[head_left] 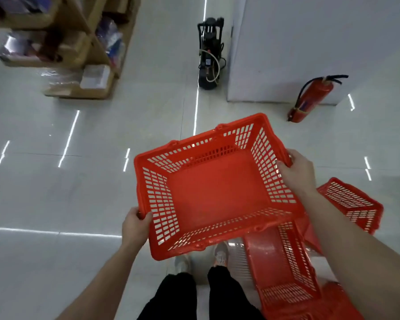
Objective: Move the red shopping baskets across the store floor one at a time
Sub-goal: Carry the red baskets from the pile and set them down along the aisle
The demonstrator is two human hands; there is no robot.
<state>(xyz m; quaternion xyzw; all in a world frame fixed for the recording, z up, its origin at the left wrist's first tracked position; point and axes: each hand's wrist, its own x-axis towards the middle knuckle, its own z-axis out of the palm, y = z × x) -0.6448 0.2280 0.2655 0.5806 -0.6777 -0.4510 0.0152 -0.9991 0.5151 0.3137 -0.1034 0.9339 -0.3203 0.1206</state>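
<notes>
An empty red shopping basket [217, 190] with slotted walls is held in the air in front of me, slightly tilted. My left hand [135, 227] grips its near left corner rim. My right hand [297, 172] grips the rim of its right side. Below and to the right, a second red basket [284, 266] rests on the floor by my feet, and a third red basket [353, 204] lies behind my right forearm, partly hidden. More red plastic shows at the bottom right edge.
A red fire extinguisher [312, 98] leans against a white wall block [310, 42]. A black machine with a hose [209, 54] stands on the glossy tiled floor ahead. Wooden shelving with packaged goods [79, 47] fills the upper left.
</notes>
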